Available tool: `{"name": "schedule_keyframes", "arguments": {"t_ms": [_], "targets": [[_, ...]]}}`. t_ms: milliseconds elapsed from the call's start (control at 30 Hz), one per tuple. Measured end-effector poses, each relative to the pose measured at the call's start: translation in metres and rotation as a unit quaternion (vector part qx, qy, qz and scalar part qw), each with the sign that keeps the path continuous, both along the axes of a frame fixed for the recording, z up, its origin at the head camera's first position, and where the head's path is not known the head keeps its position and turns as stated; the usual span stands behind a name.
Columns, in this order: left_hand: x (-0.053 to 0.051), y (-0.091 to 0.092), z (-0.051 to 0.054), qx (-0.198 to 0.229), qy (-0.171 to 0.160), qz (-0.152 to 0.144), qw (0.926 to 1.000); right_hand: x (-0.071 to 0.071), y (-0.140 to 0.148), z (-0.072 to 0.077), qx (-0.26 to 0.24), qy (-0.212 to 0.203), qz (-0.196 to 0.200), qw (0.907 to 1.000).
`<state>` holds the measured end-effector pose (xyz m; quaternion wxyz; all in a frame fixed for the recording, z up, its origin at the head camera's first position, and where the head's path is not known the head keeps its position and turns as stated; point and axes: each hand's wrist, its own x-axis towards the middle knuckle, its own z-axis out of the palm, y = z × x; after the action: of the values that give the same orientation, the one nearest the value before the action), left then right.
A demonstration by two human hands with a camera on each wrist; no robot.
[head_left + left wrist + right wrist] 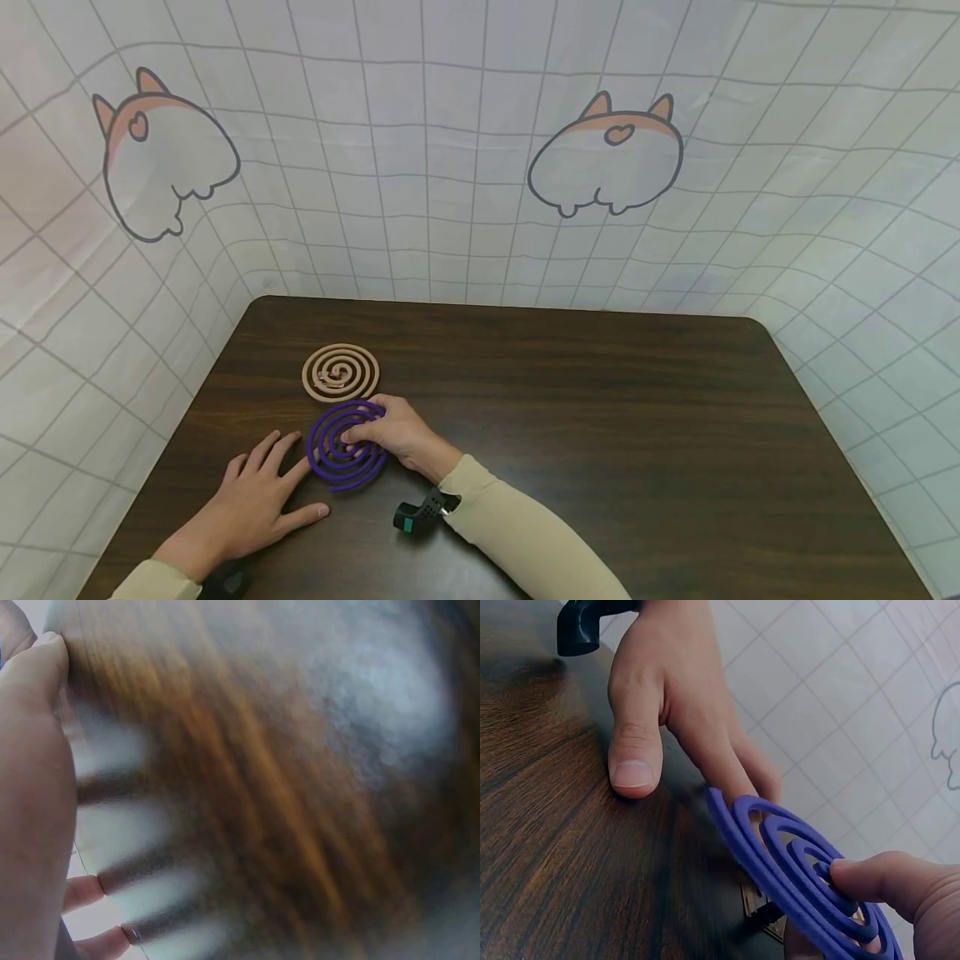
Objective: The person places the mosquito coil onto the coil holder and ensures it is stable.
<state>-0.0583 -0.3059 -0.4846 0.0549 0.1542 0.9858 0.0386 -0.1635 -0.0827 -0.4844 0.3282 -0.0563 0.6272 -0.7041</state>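
My right hand [408,437] pinches a purple mosquito coil [318,454], with the thumb on its upper face near the centre. In the right wrist view the coil [780,881] is tilted and its left edge is raised off the table. Just beyond it, a tan mosquito coil [309,383] lies flat on the table. My left hand [247,508] rests on the table with straight, spread fingers. Its index finger reaches to the purple coil's left edge; whether it touches is unclear. The left wrist view shows part of the left hand [34,795] at its left side.
The dark wood table [600,433] has rounded far corners. A white grid-patterned curtain [450,167] with cartoon corgi prints hangs behind and beside it. A black wrist camera [416,515] hangs at the right wrist. Something small and dark [763,915] shows behind the purple coil.
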Motion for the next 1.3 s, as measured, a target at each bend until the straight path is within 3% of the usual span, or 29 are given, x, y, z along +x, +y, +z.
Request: {"name": "schedule_keyframes", "arguments": {"t_ms": [500,1000,1300], "targets": [[-0.0005,0.0008,0.0036,0.000,-0.006,0.002,1.0000,0.0006,-0.0012,0.0000,0.011,0.002,-0.014,0.9998],[-0.0008,0.0002,0.0011,-0.004,0.001,0.000,1.0000,0.0010,-0.0027,-0.0005,0.060,0.037,-0.025,0.9972],[-0.0004,-0.0003,-0.0008,-0.003,0.004,-0.003,1.0000,0.0018,-0.0031,-0.0013,0.033,0.020,-0.015,0.9991]]}}
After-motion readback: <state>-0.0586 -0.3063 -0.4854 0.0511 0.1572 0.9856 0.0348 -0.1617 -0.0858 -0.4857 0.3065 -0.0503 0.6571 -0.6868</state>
